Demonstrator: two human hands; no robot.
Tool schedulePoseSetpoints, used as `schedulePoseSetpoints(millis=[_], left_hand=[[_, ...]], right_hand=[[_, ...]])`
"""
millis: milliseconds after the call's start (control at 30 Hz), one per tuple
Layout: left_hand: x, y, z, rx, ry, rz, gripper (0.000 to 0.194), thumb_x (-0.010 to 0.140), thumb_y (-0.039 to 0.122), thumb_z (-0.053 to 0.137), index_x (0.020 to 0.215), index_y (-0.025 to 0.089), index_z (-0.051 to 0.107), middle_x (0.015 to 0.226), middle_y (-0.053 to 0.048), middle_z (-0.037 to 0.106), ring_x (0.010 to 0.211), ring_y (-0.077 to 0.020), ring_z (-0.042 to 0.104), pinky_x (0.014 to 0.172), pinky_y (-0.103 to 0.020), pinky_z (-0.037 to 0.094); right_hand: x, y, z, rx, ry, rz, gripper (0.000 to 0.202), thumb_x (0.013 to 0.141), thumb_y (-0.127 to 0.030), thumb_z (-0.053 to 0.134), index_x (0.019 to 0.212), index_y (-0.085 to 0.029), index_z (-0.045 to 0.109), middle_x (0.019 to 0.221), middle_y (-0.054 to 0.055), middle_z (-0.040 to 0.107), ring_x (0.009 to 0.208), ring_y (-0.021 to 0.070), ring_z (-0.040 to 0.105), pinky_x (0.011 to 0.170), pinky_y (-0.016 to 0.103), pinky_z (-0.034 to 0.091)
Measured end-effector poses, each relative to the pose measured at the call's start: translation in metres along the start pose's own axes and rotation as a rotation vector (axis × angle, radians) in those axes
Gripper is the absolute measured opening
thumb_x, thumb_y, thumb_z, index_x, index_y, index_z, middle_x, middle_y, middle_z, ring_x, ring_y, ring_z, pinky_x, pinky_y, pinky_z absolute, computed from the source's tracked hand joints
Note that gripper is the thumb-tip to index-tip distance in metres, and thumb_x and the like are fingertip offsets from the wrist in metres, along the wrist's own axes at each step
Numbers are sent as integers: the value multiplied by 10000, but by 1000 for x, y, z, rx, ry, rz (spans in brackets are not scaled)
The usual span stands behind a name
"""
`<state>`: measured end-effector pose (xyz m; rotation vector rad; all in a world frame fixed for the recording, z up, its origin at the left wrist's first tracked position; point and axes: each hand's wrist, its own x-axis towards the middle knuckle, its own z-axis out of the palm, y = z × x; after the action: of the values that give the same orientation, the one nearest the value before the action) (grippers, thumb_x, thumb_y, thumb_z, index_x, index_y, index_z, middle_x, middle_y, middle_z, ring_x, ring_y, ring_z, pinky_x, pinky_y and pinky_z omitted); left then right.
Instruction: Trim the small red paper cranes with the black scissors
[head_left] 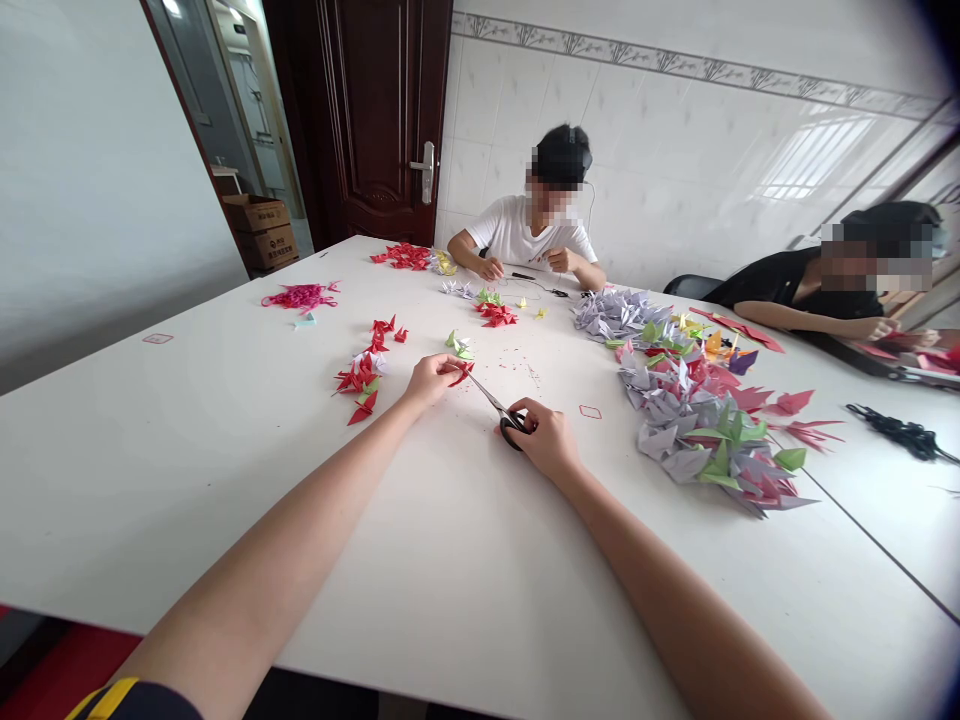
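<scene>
Between the fingertips of my left hand (435, 382) is a small red paper crane (464, 371). My right hand (551, 440) is closed round the black handles of a pair of scissors (491, 402), whose blades point up and left to the red paper. Whether the blades are cutting into it is too small to tell. Just behind my left fingers lies a green and white paper crane (459, 345). Left of that hand is a loose row of red, white and green paper cranes (364, 375). Tiny red scraps (514, 372) are scattered beyond the scissors.
A large heap of grey, red and green paper cranes (697, 410) covers the table's right part. Pink cord (301, 296) lies at the left, black cord (900, 430) at the far right. One person (532, 230) sits opposite, another person (795, 285) at the right.
</scene>
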<state>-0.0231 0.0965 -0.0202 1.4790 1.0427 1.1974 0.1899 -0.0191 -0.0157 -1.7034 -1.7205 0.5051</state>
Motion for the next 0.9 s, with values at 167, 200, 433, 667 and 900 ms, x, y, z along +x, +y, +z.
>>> schedulePoseSetpoints(millis=[167,200,433,667,900], left_hand=[[-1,2,0,2,3,19,263,666,309,770,870,152,720,800,-55,715,723,-155,618,741,-299,477],[-1,3,0,4,3,21,274,663,322,776,870,151,720,798,-56,715,718,-154,615,734,-298,475],[-2,3,0,-11,10,16,278,660,309,782,870,140,714,776,-53,711,662,-130,580,697,-287,459],[-1,3,0,-55,41,12,188,666,225,752,830,144,712,773,-50,712,712,-144,616,719,-292,471],[-4,5,0,-53,54,17,168,683,249,740,821,154,728,769,-48,714,714,-142,601,722,-293,462]], right_hand=[[0,0,0,-1,5,3,304,700,-496,676,890,-259,658,577,-52,463,537,136,405,515,255,264],[0,-1,0,1,5,1,307,699,-500,680,888,-259,658,574,-53,459,537,135,405,517,255,264],[-1,-2,0,12,4,-6,326,701,-521,701,890,-259,662,567,-59,447,535,126,389,521,250,255],[-1,-1,-1,41,66,-32,339,700,-529,716,884,-251,661,570,-57,431,538,124,362,527,256,246],[-1,0,0,96,60,-5,338,697,-532,722,865,-245,665,556,-55,430,530,124,353,522,257,237]])
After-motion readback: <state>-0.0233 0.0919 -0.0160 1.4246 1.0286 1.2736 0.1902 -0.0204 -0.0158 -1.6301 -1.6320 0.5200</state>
